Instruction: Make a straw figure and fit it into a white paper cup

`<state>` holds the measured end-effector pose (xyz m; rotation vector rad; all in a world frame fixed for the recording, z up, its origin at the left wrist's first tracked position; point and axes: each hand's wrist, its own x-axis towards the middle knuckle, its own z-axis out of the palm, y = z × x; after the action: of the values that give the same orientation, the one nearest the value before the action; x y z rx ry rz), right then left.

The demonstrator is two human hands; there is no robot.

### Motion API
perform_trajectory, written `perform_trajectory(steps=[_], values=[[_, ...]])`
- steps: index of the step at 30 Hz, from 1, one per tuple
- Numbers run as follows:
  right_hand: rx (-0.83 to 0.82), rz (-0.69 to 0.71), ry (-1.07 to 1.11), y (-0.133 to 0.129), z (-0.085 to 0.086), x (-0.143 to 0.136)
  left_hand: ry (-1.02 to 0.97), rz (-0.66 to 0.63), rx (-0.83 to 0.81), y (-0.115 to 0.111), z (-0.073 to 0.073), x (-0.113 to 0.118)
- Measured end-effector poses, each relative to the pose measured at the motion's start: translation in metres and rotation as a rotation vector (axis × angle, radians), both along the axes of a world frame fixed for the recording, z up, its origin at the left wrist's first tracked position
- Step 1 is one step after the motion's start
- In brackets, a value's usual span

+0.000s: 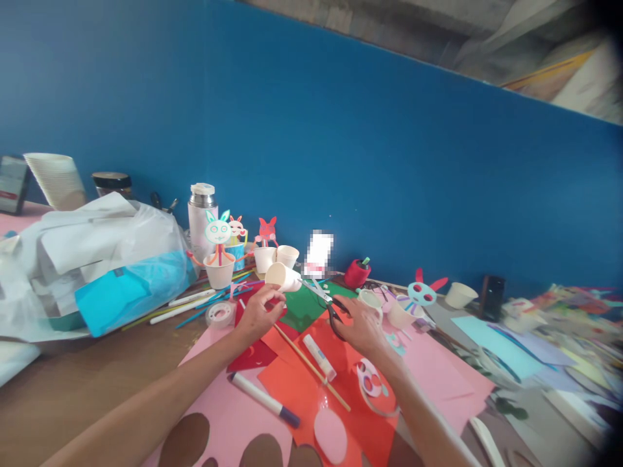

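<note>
My left hand [263, 311] grips a white paper cup [283, 277] by its rim, tipped on its side with the mouth toward me. In my right hand [357, 321] is a pair of scissors [325, 296], fingers in the black handles. The open blades reach the base of the cup; whether they cut into it I cannot tell. Below the hands lie orange paper [341, 389], a glue stick [319, 357], a thin wooden stick [311, 366] and a marker [265, 399]. A pink paper oval [330, 434] lies nearest me.
Paper-cup rabbit figures [219, 267] stand at the back, before a flask [203, 217]. A plastic bag of paper scraps [97, 259] fills the left. A tape roll [220, 314] lies left of my hands. Another rabbit cup [406, 314] and coloured sheets [496, 347] are right. The blue wall [389, 162] closes the back.
</note>
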<state>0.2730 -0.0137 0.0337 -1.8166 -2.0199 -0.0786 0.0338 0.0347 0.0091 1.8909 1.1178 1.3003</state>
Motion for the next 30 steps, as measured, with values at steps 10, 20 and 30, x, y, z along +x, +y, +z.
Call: perform_trajectory(steps=[10, 20, 30], values=[[0.030, 0.013, 0.030, 0.002, -0.003, 0.002, 0.043, -0.041, 0.055, 0.002, -0.005, 0.000], [-0.201, 0.198, 0.499, -0.001, 0.004, -0.005, -0.145, -0.071, -0.112, 0.004, 0.000, -0.001], [-0.766, 0.599, 1.091, -0.015, 0.008, -0.018, -0.361, -0.058, -0.290, 0.010, 0.004, -0.002]])
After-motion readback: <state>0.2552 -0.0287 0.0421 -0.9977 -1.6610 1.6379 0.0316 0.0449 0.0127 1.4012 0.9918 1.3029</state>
